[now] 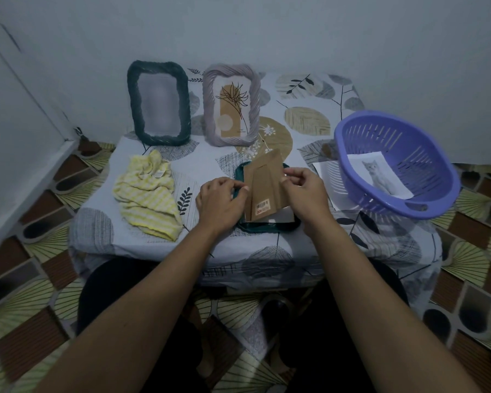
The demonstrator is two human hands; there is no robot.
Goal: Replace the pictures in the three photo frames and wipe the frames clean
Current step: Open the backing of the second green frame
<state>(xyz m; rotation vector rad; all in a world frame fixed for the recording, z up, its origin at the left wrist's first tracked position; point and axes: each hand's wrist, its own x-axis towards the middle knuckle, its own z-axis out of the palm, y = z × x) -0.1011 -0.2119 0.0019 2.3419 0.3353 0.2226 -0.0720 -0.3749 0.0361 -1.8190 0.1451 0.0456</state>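
At the front of the bench [216,239] the teal frame [262,226] lies face down; the left hand [220,201] grips its left rim, and the right hand [306,190] pinches the right edge of the backing board [267,185]. The board looks light, stiff and easily creased, so it is best lifted by its edges. A dark frame [158,103] and a lilac frame [231,104] stand behind.

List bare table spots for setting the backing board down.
Largest bare patch: back right of the table, between the lilac frame and the purple basket. A narrow strip runs between the yellow cloth and the left hand. Crowded: the centre, where the right hand pinches the backing board over the face-down frame.
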